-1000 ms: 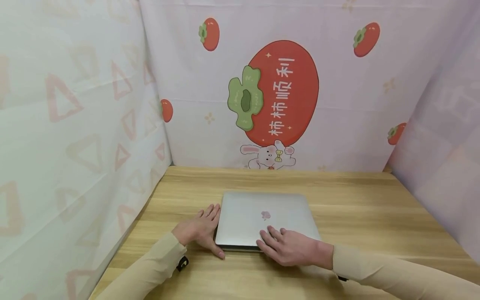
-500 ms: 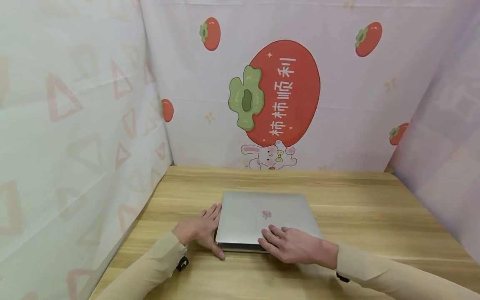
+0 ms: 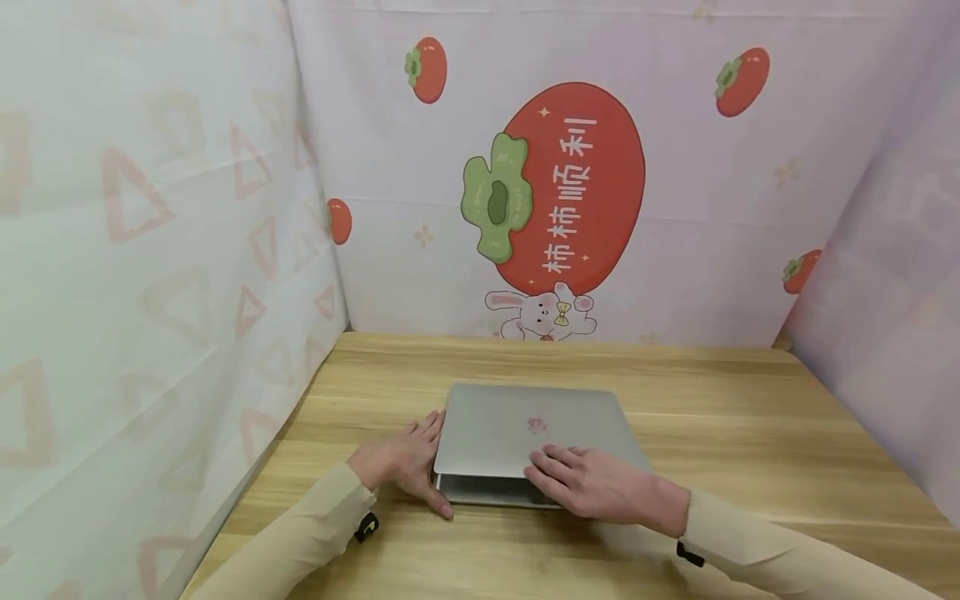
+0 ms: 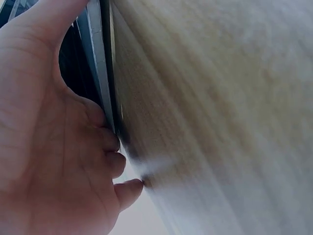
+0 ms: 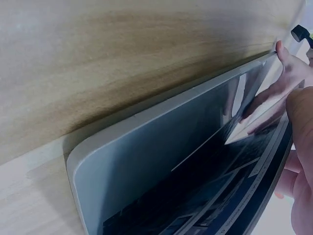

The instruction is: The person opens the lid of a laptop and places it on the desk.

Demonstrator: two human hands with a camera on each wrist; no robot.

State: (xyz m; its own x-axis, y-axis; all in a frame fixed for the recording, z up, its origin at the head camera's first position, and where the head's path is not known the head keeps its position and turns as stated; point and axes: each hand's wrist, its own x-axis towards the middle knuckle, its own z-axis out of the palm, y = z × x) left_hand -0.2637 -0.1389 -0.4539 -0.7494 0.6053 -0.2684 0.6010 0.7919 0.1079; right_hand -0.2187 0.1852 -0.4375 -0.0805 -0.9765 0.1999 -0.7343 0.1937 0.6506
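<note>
A silver laptop (image 3: 487, 421) lies on the wooden table, its lid tilted up a little from the base (image 3: 487, 492) along the near side. My right hand (image 3: 596, 485) holds the lid's near edge, fingers on top; the right wrist view shows the thumb (image 5: 301, 110) on the screen side. My left hand (image 3: 401, 462) rests against the laptop's left side with fingers extended and thumb at the near left corner. In the left wrist view the left palm (image 4: 54, 147) faces the laptop's edge. The screen (image 5: 195, 215) is partly visible inside, with light shapes on it.
The wooden table (image 3: 750, 433) extends around the laptop. A printed cloth (image 3: 390, 150) hangs behind it, and more cloth (image 3: 187, 333) stands along the left side. Each sleeve has a dark wrist strap (image 3: 366, 527).
My right hand has lifted the lid's near edge, so the gap above the base has grown from a thin line to a visible opening. The left hand stays at the laptop's left side.
</note>
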